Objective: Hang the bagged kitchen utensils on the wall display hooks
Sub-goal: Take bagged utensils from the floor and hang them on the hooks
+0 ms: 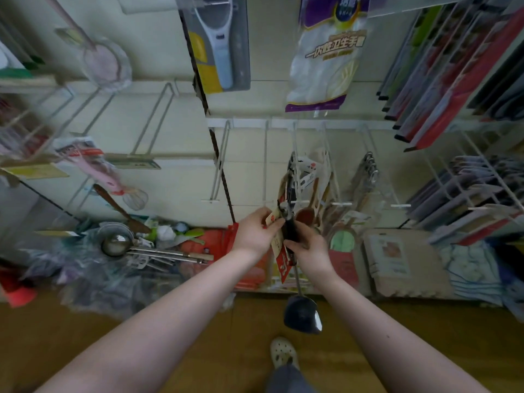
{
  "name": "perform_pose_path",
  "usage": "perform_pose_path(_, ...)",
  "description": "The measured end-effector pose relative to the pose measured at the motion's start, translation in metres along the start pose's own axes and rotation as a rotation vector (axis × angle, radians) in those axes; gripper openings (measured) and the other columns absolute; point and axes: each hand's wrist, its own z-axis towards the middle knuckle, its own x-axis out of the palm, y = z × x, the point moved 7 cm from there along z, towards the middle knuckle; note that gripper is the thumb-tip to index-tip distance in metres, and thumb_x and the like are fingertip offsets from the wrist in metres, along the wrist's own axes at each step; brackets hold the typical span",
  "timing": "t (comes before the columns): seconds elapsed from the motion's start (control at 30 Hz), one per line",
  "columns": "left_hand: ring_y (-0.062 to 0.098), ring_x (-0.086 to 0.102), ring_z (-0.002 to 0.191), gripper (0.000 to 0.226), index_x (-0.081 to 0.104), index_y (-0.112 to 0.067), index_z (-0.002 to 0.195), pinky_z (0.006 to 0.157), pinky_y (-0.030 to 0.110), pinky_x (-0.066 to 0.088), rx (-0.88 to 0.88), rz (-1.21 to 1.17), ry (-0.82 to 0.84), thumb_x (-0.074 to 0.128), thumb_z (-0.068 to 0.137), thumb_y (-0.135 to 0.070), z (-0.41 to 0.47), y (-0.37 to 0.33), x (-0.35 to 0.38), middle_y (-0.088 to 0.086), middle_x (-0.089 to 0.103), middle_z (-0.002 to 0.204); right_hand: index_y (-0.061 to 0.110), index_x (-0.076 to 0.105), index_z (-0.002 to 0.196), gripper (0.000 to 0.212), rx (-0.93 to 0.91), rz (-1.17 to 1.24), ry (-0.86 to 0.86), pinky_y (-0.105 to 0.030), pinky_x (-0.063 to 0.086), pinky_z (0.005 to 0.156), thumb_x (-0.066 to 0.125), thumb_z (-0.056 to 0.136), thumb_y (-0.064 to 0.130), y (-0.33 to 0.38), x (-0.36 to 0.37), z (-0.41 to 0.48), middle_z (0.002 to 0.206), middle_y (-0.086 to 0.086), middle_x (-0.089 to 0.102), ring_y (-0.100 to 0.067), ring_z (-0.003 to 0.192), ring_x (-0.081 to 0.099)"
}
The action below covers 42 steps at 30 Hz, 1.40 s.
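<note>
A bagged ladle hangs head down in front of me: black handle (289, 228), thin metal shaft, dark bowl (302, 314) near the floor, and a red and cream label card (284, 263). My left hand (256, 232) pinches the top of the card and handle from the left. My right hand (309, 246) grips the black handle from the right, lower down. The handle's top sits at the tip of a white wall hook (295, 165) that carries several bagged wooden spoons (310, 199). Whether the ladle is on the hook is hidden.
Bare white hooks (219, 163) stick out left of my hands. Steel ladles (119, 243) and loose bagged goods lie piled on the low shelf at left. Cutting boards (467, 194) fill racks at right. A bag of gloves (323, 52) hangs above. A shoe (282, 353) stands on the wooden floor.
</note>
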Motion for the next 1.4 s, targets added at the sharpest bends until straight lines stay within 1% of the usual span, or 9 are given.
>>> perform_pose_path(0.17,0.011,0.061,0.086,0.013,0.060,-0.013,0.100,0.063,0.012,0.044,-0.026,-0.060,0.078,0.063,0.090,-0.022,0.010,0.013,0.016,-0.003,0.065,0.094,0.018,0.057,0.128,0.039,0.030,-0.049,-0.005,-0.005,0.042,0.076,0.057,0.091,0.004,-0.014,-0.004,0.015,0.107,0.011,0.061,-0.006,0.104,0.057)
perform_pose_path(0.3,-0.004,0.052,0.075,0.014,0.053,-0.017,0.101,0.055,0.002,0.042,-0.057,-0.103,0.068,0.063,0.091,-0.018,0.017,0.017,0.026,-0.015,0.055,0.084,0.016,0.058,0.127,0.037,0.019,-0.079,-0.034,-0.010,0.045,0.079,0.057,0.091,0.004,-0.022,-0.006,0.028,0.105,0.008,0.062,-0.010,0.103,0.060)
perform_pose_path(0.5,0.014,0.061,0.098,0.029,0.058,-0.011,0.117,0.066,0.007,0.047,-0.123,-0.164,0.000,0.063,0.090,-0.020,0.028,0.026,0.040,-0.001,0.063,0.105,0.014,0.059,0.125,0.036,0.032,-0.018,-0.050,-0.020,0.047,0.089,0.057,0.091,0.002,-0.028,-0.011,0.040,0.108,0.008,0.062,-0.010,0.105,0.059)
perform_pose_path(0.67,0.001,0.056,0.078,0.025,0.059,-0.009,0.113,0.056,0.004,0.044,-0.126,-0.169,-0.051,0.061,0.092,-0.022,0.037,0.023,0.040,-0.002,0.061,0.098,0.011,0.057,0.128,0.037,0.016,-0.015,-0.041,-0.023,0.046,0.093,0.056,0.092,0.002,-0.026,-0.014,0.050,0.115,0.003,0.062,-0.011,0.109,0.058)
perform_pose_path(0.8,0.010,0.062,0.081,0.019,0.060,-0.011,0.107,0.058,0.012,0.051,-0.149,-0.207,-0.055,0.061,0.092,-0.022,0.042,0.025,0.042,0.003,0.065,0.099,0.006,0.055,0.130,0.039,-0.004,-0.070,-0.013,-0.028,0.047,0.099,0.056,0.091,0.002,-0.027,-0.015,0.058,0.121,-0.005,0.064,-0.016,0.114,0.059)
perform_pose_path(1.03,-0.002,0.054,0.070,0.007,0.055,-0.015,0.092,0.053,0.006,0.042,-0.134,-0.233,-0.030,0.057,0.094,-0.021,0.045,0.019,0.050,-0.010,0.058,0.080,0.003,0.056,0.128,0.038,-0.022,-0.039,-0.029,-0.008,0.047,0.088,0.055,0.091,-0.003,-0.032,-0.021,0.061,0.120,-0.006,0.064,-0.015,0.111,0.060)
perform_pose_path(1.17,0.009,0.056,0.084,0.021,0.058,-0.010,0.108,0.061,0.010,0.040,-0.126,-0.195,-0.028,0.055,0.095,-0.026,0.052,0.021,0.057,-0.004,0.060,0.093,0.002,0.058,0.125,0.035,-0.001,-0.004,-0.050,-0.004,0.046,0.079,0.054,0.090,-0.004,-0.033,-0.025,0.064,0.114,-0.007,0.065,-0.014,0.103,0.061)
perform_pose_path(1.3,0.000,0.054,0.074,0.023,0.057,-0.007,0.114,0.056,0.004,0.042,-0.134,-0.203,-0.021,0.054,0.095,-0.019,0.058,0.023,0.059,-0.009,0.058,0.086,0.003,0.059,0.121,0.031,0.034,0.017,-0.048,-0.009,0.049,0.077,0.054,0.091,-0.003,-0.034,-0.025,0.071,0.107,-0.005,0.066,-0.014,0.097,0.063)
perform_pose_path(1.4,-0.003,0.054,0.066,0.017,0.058,-0.010,0.110,0.052,0.004,0.041,-0.150,-0.215,-0.020,0.056,0.093,-0.016,0.064,0.023,0.060,-0.011,0.058,0.079,0.008,0.061,0.119,0.029,0.043,-0.004,-0.069,-0.024,0.052,0.084,0.056,0.091,0.000,-0.034,-0.025,0.080,0.102,-0.002,0.067,-0.019,0.098,0.065)
